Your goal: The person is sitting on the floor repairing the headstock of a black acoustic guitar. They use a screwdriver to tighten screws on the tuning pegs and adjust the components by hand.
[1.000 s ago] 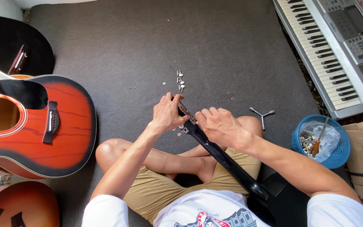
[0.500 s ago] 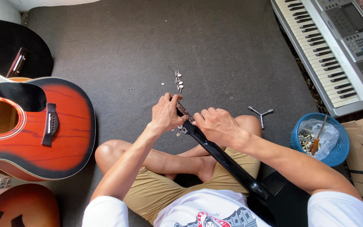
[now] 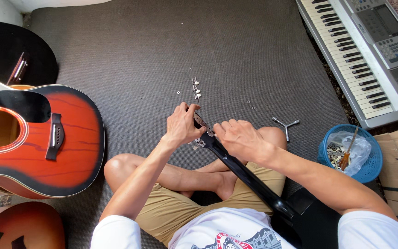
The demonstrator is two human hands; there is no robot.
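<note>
Both hands close on the head of one black guitar neck [image 3: 249,177], which runs from the person's lap up and away over the crossed legs. Seen from the head camera, the left hand [image 3: 184,125] has its grip pressed together around the upper end of the head, fingers curled over the metal tuning pegs [image 3: 202,123] there, while the right hand [image 3: 238,138] lies just beside it with its grip curled down on the head's near part, fingers bent over the top; how many pegs sit under the hands cannot be told. On the grey carpet [image 3: 162,50] just beyond the hands lies a small cluster of about three loose silver pegs [image 3: 196,89], with a few tiny washers scattered near them. One three-armed metal wrench [image 3: 285,125] rests on the carpet beside the right knee. Further right stands one blue basket [image 3: 368,161] holding small metal parts, a plastic bag and one tool with an orange handle. One electric keyboard [image 3: 360,55] lies along the upper right. To the left lie three other guitars: one red sunburst guitar [image 3: 38,143], one black guitar [image 3: 19,55] above it, and one reddish-brown guitar [image 3: 21,226] at the lower corner.
</note>
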